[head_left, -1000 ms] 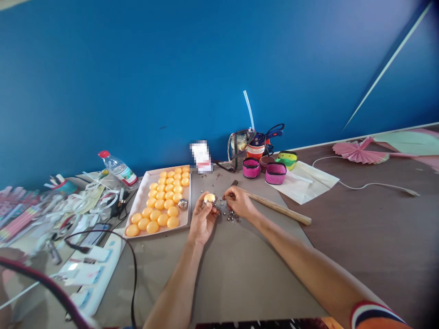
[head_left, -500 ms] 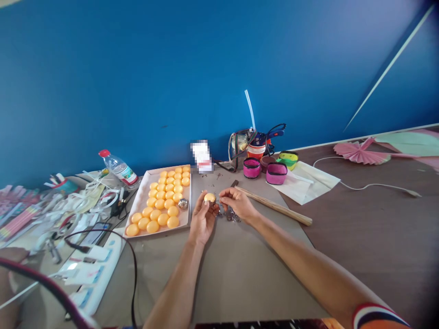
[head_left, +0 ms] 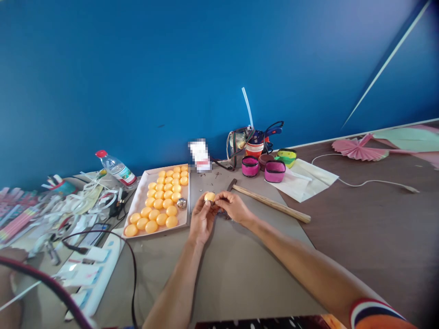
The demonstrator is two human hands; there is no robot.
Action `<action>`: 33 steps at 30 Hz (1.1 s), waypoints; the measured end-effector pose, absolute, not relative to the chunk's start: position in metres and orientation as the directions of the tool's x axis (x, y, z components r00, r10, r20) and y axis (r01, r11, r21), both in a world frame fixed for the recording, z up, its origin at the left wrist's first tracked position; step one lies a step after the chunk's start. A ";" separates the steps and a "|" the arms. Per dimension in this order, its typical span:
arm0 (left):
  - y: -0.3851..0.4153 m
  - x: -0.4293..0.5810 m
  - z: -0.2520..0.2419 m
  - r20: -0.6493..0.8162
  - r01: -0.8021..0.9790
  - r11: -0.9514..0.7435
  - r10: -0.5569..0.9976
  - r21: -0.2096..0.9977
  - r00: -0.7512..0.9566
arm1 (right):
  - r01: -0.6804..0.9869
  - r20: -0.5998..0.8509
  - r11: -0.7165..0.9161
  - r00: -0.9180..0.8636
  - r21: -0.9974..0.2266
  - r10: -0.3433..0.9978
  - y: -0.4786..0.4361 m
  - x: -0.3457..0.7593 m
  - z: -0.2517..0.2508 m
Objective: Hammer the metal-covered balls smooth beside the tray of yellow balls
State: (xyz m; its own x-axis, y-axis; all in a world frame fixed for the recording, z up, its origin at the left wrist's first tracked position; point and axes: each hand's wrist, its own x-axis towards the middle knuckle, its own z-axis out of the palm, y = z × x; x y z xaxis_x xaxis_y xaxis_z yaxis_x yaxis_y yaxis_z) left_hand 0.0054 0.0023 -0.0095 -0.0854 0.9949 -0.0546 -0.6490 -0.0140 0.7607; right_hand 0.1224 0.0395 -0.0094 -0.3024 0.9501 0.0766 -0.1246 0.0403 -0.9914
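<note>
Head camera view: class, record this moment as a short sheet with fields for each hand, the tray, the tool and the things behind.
Left hand: left hand holds an orange ball in its fingers, above the table.
Right hand: right hand has its fingers pinched against that ball; anything between them is too small to tell.
Tray: tray left of the hands, with rows of matching balls and one silver ball.
Tool: hammer lying flat, just beyond the right hand.
Behind: water bottle, pink pots.

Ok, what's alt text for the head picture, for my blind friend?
The left hand holds a small orange ball over a grey table; the right hand pinches at it. A tray of orange balls lies beside them, a hammer behind.
</note>
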 end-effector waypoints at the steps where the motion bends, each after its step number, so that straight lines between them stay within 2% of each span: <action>1: 0.003 0.005 -0.010 -0.051 -0.647 -0.019 0.995 0.762 -0.089 | -0.122 0.077 0.042 -0.302 -0.992 0.950 0.039 0.122 -0.009; 23: 0.000 0.011 -0.008 -0.032 -0.615 -0.061 0.990 0.786 -0.139 | -0.105 0.039 0.010 -0.277 -0.994 0.960 0.030 0.121 -0.002; 33: 0.001 0.012 -0.014 -0.013 -0.562 -0.079 0.987 0.823 -0.158 | -0.023 0.001 -0.005 -0.254 -1.000 0.967 0.032 0.121 -0.004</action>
State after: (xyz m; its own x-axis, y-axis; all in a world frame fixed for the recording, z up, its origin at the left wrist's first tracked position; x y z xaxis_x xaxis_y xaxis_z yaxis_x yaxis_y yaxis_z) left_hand 0.0117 0.0009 -0.0136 -0.1585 0.9873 -0.0134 -0.5624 -0.0791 0.8231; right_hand 0.1211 0.0323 -0.0041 -0.2541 0.9672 0.0011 -0.0230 -0.0049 -0.9997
